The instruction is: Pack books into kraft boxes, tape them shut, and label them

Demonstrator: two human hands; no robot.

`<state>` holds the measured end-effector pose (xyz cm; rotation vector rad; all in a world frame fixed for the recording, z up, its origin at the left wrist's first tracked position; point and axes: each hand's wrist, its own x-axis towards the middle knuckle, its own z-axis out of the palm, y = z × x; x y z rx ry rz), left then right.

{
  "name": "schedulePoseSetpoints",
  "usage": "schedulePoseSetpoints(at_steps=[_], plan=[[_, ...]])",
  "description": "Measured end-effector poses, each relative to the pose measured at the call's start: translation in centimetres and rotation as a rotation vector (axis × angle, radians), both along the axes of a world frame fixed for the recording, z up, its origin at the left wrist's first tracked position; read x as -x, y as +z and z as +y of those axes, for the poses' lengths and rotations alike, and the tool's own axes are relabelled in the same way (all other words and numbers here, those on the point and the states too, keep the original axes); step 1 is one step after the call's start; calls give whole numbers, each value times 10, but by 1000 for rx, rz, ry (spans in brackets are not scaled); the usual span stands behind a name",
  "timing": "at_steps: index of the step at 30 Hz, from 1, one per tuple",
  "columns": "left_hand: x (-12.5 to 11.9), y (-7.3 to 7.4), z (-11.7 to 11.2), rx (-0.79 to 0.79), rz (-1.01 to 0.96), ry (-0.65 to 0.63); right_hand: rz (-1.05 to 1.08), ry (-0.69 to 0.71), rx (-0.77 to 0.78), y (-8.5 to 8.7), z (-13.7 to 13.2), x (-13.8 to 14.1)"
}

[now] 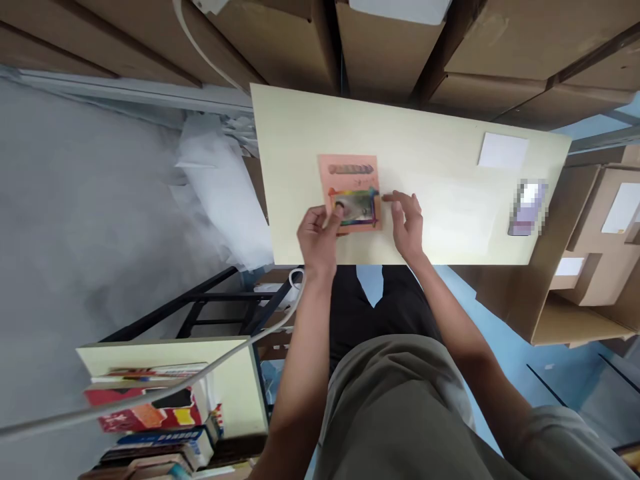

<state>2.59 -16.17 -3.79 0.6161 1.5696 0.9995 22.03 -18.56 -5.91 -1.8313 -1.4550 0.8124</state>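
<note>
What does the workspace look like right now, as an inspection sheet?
Surface: pale table, flat.
Job's things: pink card with rainbow frame, lying flat near the front edge.
Clutter: white sheet and a blurred item at the right end.
Grippers: left hand grips the card's lower left; right hand open, fingertips at its right edge.
Cables: white cable below the table's left end.
Surroundings: cardboard boxes, books.

Our left hand (317,235) grips the card (349,175) on the table (300,133), with our right hand (407,223) touching its edge. Well right of the grip lies a paper (503,150). Boxes (380,47) are behind, books (150,417) below left.
</note>
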Motion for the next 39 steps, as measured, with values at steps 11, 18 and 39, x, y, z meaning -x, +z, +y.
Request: schedulePoseSetpoints(at_steps=[11,18,39], plan=[[-30,-43,-23,-48,348,-269,-198,-71,88,-15,-21,-26],[-9,-64,-15,-74,750,-147,-390,-23,141,-33,-24,-18],[13,-68,-5,35,442,-15,-388,86,122,-44,-2,-10]])
